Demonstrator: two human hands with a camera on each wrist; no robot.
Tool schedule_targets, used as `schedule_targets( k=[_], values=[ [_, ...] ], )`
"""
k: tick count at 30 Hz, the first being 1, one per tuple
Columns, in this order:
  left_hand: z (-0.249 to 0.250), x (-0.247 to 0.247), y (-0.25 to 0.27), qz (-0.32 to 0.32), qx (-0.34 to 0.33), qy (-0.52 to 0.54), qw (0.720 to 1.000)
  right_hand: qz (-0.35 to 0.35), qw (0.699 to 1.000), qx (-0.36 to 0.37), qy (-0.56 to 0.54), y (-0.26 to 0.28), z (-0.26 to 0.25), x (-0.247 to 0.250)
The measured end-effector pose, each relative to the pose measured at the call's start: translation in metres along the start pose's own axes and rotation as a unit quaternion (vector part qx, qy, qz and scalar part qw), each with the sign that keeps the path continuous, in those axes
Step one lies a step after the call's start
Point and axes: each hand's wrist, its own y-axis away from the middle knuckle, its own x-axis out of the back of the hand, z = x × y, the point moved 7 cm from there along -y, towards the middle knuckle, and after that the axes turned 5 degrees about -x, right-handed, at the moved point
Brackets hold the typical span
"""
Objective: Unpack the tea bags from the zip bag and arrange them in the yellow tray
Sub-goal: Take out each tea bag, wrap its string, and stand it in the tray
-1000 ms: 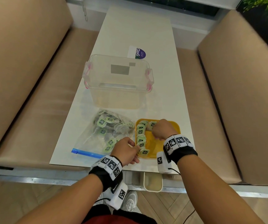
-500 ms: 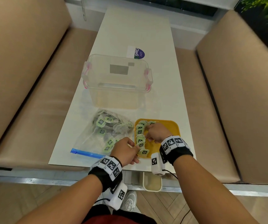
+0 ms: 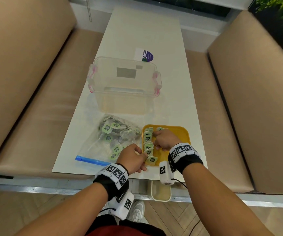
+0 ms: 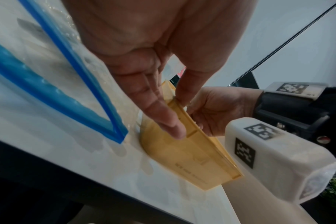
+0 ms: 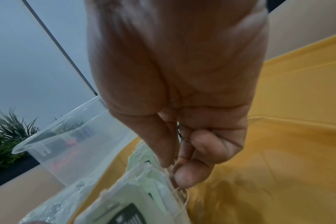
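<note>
The yellow tray (image 3: 180, 133) sits at the table's near right, with a row of green-labelled tea bags (image 3: 148, 143) standing along its left side. My right hand (image 3: 163, 139) is inside the tray, and its thumb and forefinger pinch the top edge and string of a tea bag (image 5: 144, 181) in that row. My left hand (image 3: 134, 158) pinches the tray's rim (image 4: 182, 154) at the near left corner, thumb inside and fingers on the outer wall. The clear zip bag (image 3: 113, 138) lies left of the tray with several tea bags inside, its blue zip (image 4: 67, 84) towards me.
A clear plastic box (image 3: 123, 82) with pink latches stands behind the bag and tray. A white and purple sticker (image 3: 145, 54) lies beyond it. Beige benches (image 3: 26, 82) flank the narrow table. A cream bin (image 3: 161, 193) sits under the table's near edge.
My right hand has come from the tray's far end towards me along the row of tea bags. The left hand has stayed at the tray's near left corner.
</note>
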Motion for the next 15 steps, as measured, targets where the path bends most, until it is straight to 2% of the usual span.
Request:
schedule_targets(
  k=[5,10,12,15],
  values=[
    [0.009,0.014,0.012,0.008,0.009,0.009,1.0,0.018,0.998,-0.014,-0.054,0.003,0.007,0.005],
    [0.0,0.071,0.037,0.001,0.019,0.014,1.0,0.05,0.998,-0.035,0.027,0.012,0.014,0.018],
    [-0.015,0.103,0.049,-0.007,0.035,-0.03,0.999,0.101,0.991,-0.015,0.086,0.024,0.01,0.028],
    [-0.043,0.137,0.063,-0.013,0.061,-0.136,0.989,0.155,0.981,0.076,0.088,0.06,-0.017,0.023]
  ],
)
